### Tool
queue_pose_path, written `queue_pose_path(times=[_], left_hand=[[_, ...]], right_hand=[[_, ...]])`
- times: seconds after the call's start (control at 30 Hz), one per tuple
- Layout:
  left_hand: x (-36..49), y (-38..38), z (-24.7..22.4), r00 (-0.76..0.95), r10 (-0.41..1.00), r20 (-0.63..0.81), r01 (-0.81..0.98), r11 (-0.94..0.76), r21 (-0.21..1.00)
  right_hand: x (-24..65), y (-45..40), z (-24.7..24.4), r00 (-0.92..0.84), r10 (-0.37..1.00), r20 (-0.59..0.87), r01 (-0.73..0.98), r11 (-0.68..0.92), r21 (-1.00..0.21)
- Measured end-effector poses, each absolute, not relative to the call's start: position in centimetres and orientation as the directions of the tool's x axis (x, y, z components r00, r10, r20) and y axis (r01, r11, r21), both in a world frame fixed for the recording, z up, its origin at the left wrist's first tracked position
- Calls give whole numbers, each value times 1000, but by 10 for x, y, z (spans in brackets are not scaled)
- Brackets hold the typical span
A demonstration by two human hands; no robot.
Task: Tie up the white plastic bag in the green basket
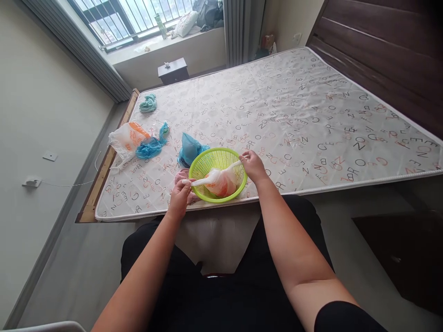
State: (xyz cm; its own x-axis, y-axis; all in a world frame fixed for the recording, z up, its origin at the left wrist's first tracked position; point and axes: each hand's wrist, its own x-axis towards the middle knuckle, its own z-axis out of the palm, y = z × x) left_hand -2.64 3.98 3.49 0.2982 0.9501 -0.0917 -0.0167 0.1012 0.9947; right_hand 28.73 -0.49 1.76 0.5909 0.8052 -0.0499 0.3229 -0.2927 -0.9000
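Here the left hand (180, 196) and the right hand (254, 166) each pinch one end of a twisted white plastic bag (219, 181), pulling its handles apart across a green basket (207, 162); both hands are closed tight on the bag's stretched ends, well apart from each other. The bag's bulging body, showing something orange inside, sits in the basket, which stands at the near edge of the mattress (311, 106) printed with letters. A pink bundle (182, 175) lies just beside the basket under the left hand. A blue bag (190, 148) touches the basket's far side; farther left lie another blue bag (151, 145), a white and orange bag (125, 139) and a teal cloth (148, 103)
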Motion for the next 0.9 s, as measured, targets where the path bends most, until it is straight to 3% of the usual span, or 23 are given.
queue_pose_path(times=[0.13, 0.23, 0.33, 0.4, 0.47, 0.53, 0.63, 0.7, 0.77, 0.83, 0.9], left_hand=[[-17, 32, 59, 214, 967, 141, 317, -205, 926], [3, 24, 77, 299, 915, 271, 566, -399, 721], [28, 22, 81, 582, 808, 91, 697, -553, 457], [42, 25, 77, 626, 770, -125, 761, -567, 315], [48, 33, 73, 594, 769, -237, 802, -541, 254], [44, 45, 76, 571, 805, -159, 800, -502, 329], [17, 66, 98, 456, 885, 98, 675, -416, 610], [-13, 80, 116, 286, 931, 225, 567, -354, 744], [-49, 94, 130, 39, 930, 365, 492, -335, 803], [-85, 108, 133, -158, 898, 410, 416, -316, 853], [-120, 121, 125, -241, 904, 354, 396, -241, 886]], right_hand=[[283, -2, 16, 585, 810, -42, 314, -274, -909], [281, -1, 17, 573, 819, -22, 322, -250, -913], [279, -1, 19, 578, 816, -20, 325, -253, -911], [279, -2, 21, 584, 811, -33, 318, -267, -910], [279, -3, 23, 588, 807, -53, 307, -283, -909], [280, -4, 23, 584, 808, -73, 288, -290, -913], [284, -6, 21, 554, 826, -105, 245, -283, -927], [285, -7, 19, 531, 837, -133, 234, -296, -926], [286, -8, 18, 507, 845, -170, 258, -338, -905], [284, -8, 19, 473, 858, -201, 310, -376, -873], [281, -8, 20, 443, 870, -215, 359, -392, -847]])
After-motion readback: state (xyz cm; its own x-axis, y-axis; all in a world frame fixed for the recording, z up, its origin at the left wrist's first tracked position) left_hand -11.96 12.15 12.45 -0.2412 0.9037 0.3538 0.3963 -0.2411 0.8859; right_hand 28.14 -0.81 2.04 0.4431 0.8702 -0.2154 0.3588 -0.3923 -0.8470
